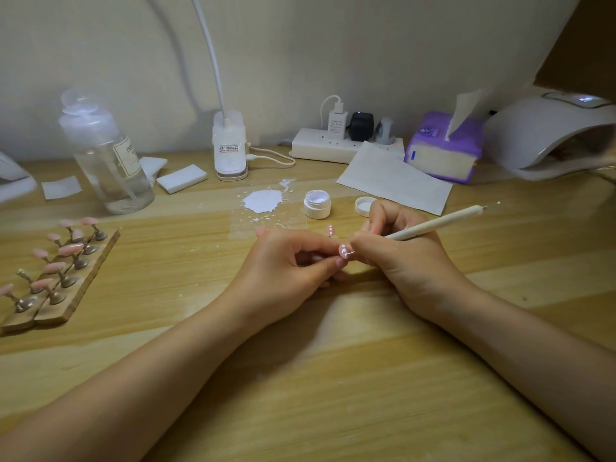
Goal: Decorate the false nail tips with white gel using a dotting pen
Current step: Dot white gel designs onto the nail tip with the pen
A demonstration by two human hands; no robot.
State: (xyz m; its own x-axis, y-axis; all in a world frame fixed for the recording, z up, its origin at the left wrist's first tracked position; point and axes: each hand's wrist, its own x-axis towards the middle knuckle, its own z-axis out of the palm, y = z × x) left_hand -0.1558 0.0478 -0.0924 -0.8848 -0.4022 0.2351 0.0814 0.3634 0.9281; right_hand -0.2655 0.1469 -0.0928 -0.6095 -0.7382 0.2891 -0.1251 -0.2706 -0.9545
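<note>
The left hand (283, 261) pinches 1 nail tip (343, 251) in its grip; the right hand (400, 248) clamps the dotting pen (433, 225), its point on the tip. Dotting is underway. Next, I judge, more gel from the open jar (317, 204) beyond the grips.

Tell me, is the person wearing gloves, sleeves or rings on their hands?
No. The left hand and right hand are bare, with no gloves, rings, watch or bracelets in view. Both forearms are bare too, with no sleeves showing anywhere in the picture.
</note>
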